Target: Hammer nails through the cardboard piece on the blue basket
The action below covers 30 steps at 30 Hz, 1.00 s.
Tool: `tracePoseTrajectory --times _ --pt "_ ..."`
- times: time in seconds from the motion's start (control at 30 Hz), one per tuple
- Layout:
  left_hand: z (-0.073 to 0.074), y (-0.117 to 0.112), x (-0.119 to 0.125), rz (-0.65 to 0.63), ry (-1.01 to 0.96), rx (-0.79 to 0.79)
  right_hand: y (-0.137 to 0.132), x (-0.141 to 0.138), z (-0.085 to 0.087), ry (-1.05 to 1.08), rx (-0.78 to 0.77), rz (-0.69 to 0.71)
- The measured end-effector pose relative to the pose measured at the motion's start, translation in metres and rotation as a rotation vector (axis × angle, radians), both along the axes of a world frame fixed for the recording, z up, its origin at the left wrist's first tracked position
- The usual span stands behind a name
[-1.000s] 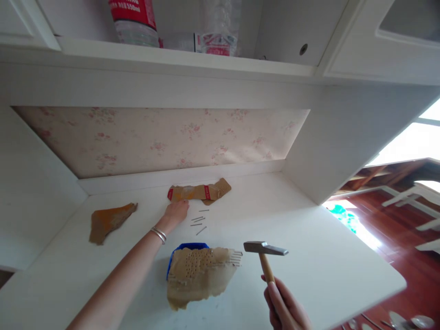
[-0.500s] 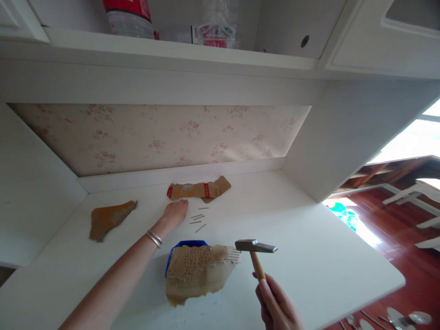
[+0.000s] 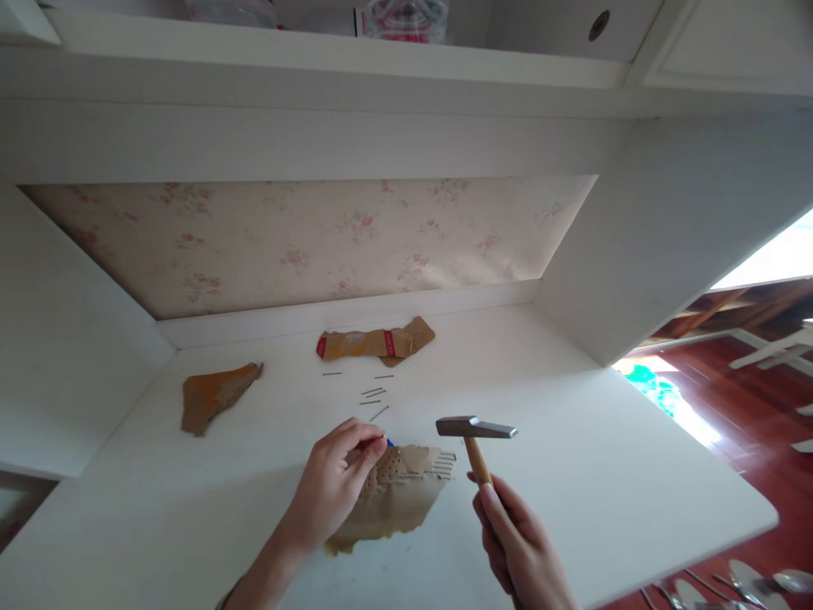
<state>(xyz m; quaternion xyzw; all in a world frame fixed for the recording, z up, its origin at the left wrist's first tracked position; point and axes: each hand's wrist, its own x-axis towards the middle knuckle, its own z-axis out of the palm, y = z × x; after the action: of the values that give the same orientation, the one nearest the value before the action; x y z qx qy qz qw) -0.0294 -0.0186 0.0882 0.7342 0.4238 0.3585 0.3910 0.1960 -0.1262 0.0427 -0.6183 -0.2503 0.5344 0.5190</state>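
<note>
White tabletop [image 3: 559,407] with nails [image 3: 371,402], cardboard scraps [image 3: 219,396]

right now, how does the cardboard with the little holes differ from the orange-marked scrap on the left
The holed cardboard is dotted with small holes; the orange-marked scrap shows none. The scrap has an orange patch, while the holed cardboard's visible face is plain brown. The left hand partly covers the holed cardboard; the scrap lies untouched. Both are brown with ragged edges.

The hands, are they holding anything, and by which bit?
The right hand grips the hammer by its wooden handle. Whether the left hand pinches anything can't be told.
</note>
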Motion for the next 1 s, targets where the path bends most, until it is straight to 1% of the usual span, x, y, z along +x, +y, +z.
tracePoseTrajectory --times 0.07,0.13,0.33,0.5,0.73,0.9,1.0 --pt "-0.001 -0.006 0.004 0.034 0.030 0.063 0.001 0.002 0.003 -0.014 -0.003 0.029" --pt "-0.001 -0.008 0.007 0.031 0.045 0.096 0.001 0.003 0.005 -0.026 -0.014 0.046" --pt "-0.006 -0.009 0.007 0.081 0.092 0.049 -0.002 0.003 0.007 -0.037 -0.052 0.027" --pt "-0.012 -0.009 0.007 0.047 0.168 0.068 -0.001 0.001 0.004 -0.033 -0.046 0.040" --pt "-0.018 -0.011 0.015 0.009 0.269 0.132 -0.002 -0.002 -0.003 -0.052 -0.074 0.075" --pt "-0.025 -0.011 0.017 -0.005 0.286 0.198 -0.002 -0.002 -0.003 -0.042 -0.074 0.074" --pt "-0.026 -0.010 0.017 -0.024 0.294 0.220 -0.001 -0.003 0.000 -0.037 -0.071 0.076"
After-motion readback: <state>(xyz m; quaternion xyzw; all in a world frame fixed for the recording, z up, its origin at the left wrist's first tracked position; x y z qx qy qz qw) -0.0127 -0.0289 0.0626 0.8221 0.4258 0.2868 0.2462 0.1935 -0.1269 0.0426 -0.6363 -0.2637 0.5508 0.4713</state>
